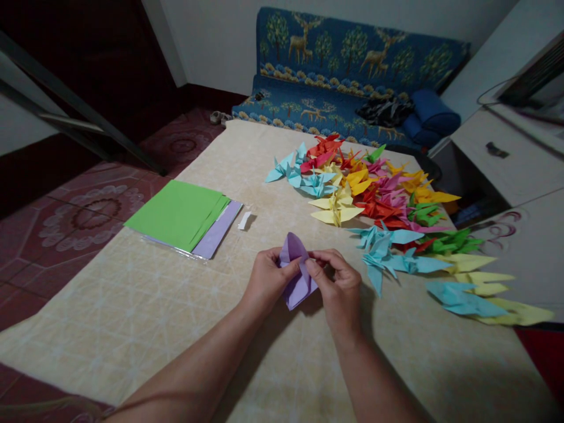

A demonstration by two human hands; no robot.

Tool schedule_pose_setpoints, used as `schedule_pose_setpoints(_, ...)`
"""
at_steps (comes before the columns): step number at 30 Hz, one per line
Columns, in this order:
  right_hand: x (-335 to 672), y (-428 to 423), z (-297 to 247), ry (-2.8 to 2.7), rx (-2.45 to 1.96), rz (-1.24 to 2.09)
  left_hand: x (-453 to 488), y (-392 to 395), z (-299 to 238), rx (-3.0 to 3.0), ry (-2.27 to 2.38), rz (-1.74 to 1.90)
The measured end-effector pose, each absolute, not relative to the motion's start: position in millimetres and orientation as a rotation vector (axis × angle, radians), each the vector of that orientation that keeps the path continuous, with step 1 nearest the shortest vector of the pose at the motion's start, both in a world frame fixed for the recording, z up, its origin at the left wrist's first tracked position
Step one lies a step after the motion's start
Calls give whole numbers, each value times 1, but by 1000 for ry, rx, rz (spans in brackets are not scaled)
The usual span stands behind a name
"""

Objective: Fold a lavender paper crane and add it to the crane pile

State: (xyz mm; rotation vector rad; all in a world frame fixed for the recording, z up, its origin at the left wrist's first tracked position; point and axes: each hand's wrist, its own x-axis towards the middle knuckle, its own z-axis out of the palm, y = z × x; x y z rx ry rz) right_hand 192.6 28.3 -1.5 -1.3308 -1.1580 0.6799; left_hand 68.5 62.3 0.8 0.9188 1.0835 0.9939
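A partly folded sheet of purple origami paper [299,289] is held up just above the table, its top flap raised to a point. My left hand [267,276] grips its left side, thumb lying across the front. On the other side my right hand [338,282] pinches the paper's edge between thumb and fingers. The fingertips behind the paper are hidden. Many folded paper cranes [379,202] in blue, yellow, red, pink, orange and green lie to the right. Left of my hands is a stack of green paper [176,214] over purple sheets [217,230].
A pale patterned cloth covers the table [176,311]. Near the paper stack lies a small white scrap [244,220]. A blue sofa [326,59] with deer patterns stands beyond the far edge, a white cabinet [506,158] at right, and a metal ladder-like frame [79,111] at left.
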Motion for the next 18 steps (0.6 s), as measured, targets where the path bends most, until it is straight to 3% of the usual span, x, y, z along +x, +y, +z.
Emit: schedule_pose_setpoints(18,195,31,-4,-1119,-1409,659,63,62,6,955,972,882)
